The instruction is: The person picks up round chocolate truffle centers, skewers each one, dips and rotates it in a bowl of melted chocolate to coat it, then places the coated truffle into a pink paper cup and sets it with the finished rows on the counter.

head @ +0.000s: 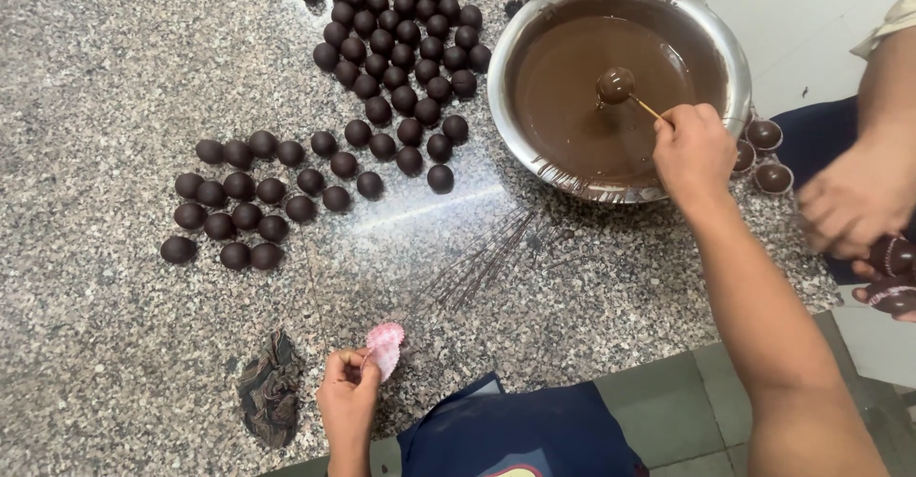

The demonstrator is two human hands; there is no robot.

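1. One dark chocolate ball (615, 84) sits on the tip of a thin wooden skewer (649, 109), lifted just above the melted brown chocolate in the round steel bowl (735, 57). Your right hand (694, 151) pinches the skewer's near end, fingers closed tight round it, over the bowl's near rim.
2. Your left hand (349, 396) rests at the near edge of the speckled grey granite desk (114, 57), its fingers pinched shut on one small pink pleated paper cup (385, 347).
3. Judging from this, the coating step is in hand: the ball looks freshly dipped and glossy. The next move likely calls for letting it drip, then carrying it steadily across to the paper cup without letting it slide off the skewer.
4. Uncoated dark balls lie on the desk in two groups: roughly fifty in a dense band left of the bowl, and about fifteen in a looser cluster (229, 210) further left. The far group runs out of view, so the count is approximate.
5. One crumpled dark cloth (270, 391) lies beside your left hand.
6. Another person's hand (854, 200) works at the right edge, near about three filled cups (764, 134) beside the bowl.
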